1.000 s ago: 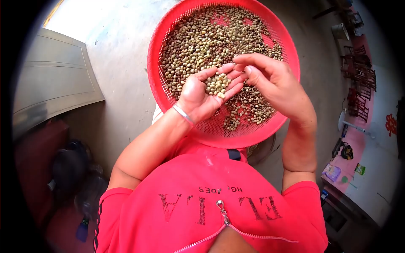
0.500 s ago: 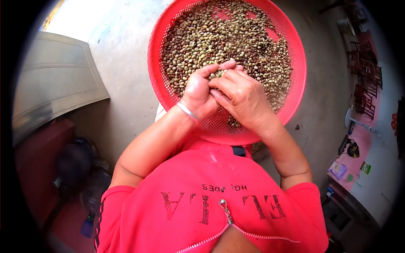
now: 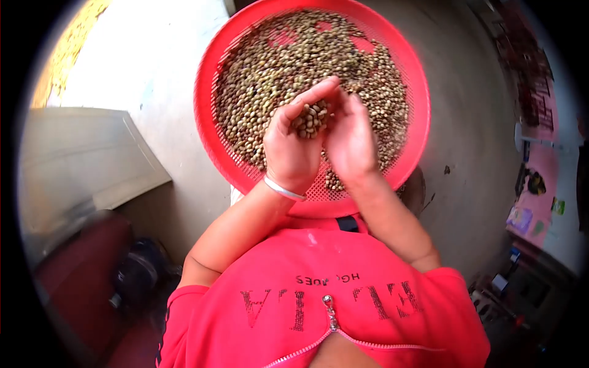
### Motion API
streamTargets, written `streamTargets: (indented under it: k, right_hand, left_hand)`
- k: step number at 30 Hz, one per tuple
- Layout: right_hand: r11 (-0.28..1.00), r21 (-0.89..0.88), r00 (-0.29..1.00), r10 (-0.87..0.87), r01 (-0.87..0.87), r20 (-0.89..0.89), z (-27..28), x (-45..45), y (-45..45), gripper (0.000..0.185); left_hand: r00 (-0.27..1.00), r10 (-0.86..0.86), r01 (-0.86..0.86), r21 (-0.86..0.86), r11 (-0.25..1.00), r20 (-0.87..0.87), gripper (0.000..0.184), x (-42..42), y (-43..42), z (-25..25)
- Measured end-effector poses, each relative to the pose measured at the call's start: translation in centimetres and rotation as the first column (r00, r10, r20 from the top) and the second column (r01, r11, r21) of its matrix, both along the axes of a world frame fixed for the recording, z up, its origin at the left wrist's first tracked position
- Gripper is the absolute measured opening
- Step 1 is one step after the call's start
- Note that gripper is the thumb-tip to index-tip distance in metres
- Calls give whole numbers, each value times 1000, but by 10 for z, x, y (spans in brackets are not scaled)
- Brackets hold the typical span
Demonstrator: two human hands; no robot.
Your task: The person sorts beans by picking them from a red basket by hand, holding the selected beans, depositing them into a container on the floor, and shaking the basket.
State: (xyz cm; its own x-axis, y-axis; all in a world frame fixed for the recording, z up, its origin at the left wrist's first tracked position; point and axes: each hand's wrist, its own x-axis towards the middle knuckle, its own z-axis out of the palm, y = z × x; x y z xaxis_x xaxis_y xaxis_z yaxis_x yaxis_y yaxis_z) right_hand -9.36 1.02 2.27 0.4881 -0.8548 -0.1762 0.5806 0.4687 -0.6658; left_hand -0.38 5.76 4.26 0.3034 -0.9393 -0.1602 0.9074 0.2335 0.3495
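Observation:
A round red mesh basket [image 3: 205, 116] fills the upper middle of the view, holding a wide layer of small oval beans [image 3: 264, 80] in green and brown, like coffee beans. Above it, my left hand [image 3: 289, 144], with a silvery band at the wrist, is cupped around a small heap of the beans [image 3: 311, 120]. Beside it is my right hand [image 3: 353, 141], palm showing and fingers extended, its fingertips close to the left ones. The bare right palm shows no beans, and some fingers of both hands overlap or are blurred.
A pale panel-like piece of furniture [image 3: 92, 162] stands at left, with a dark rounded object [image 3: 140, 267] below it. Wooden chairs [image 3: 534, 80] and a pink surface with small items [image 3: 531, 196] line the right. The grey floor [image 3: 454, 122] surrounds the basket.
My right hand has moved off the left palm and opened out, exposing the heap of beans in the left. The whole view has shifted, with the basket now slightly farther left.

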Motion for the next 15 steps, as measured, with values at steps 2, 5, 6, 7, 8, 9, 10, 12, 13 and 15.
streamTargets:
  k: [2, 5, 6, 7, 8, 9, 10, 12, 13, 15]
  right_hand:
    - [992, 85, 959, 66, -93, 275, 6, 16, 0, 37]
    - [930, 366, 960, -60, -45, 272, 27, 28, 7, 38]
    - [927, 374, 955, -79, -36, 287, 21, 26, 7, 38]
    - [910, 393, 923, -35, -128, 383, 9, 21, 6, 36]
    - [890, 400, 880, 5, -221, 475, -5, 16, 5, 33]
    - [880, 294, 744, 94, -373, 662, -19, 8, 7, 31]
    - [883, 300, 740, 75, -360, 669, -16, 4, 11, 31]
    - [729, 582, 862, 20, -360, 507, -7, -7, 23, 29]
    - [748, 605, 892, -37, -273, 450, -9, -12, 29, 25]
    - [726, 654, 878, -151, -213, 453, 1, -32, 35, 23]
  left_hand:
    - [885, 106, -72, -90, 993, 454, 49, -5, -1, -3]
    - [562, 181, -91, -157, 983, 807, 52, -1, 0, -1]
    - [617, 185, -108, -151, 983, 765, 54, -4, 0, 1]
    - [671, 190, -123, -145, 982, 717, 55, -7, -1, 2]
    - [678, 195, -120, -155, 981, 709, 56, -8, -3, 1]
    - [704, 185, -117, -146, 982, 685, 55, -9, -5, 3]
    - [731, 175, -114, -135, 984, 660, 54, -10, -6, 6]
    - [796, 130, -79, -112, 991, 592, 50, -14, -6, 14]
    - [807, 98, -21, -138, 990, 582, 50, -15, -5, 16]
    - [832, 58, 64, -199, 978, 552, 49, -17, 1, 25]
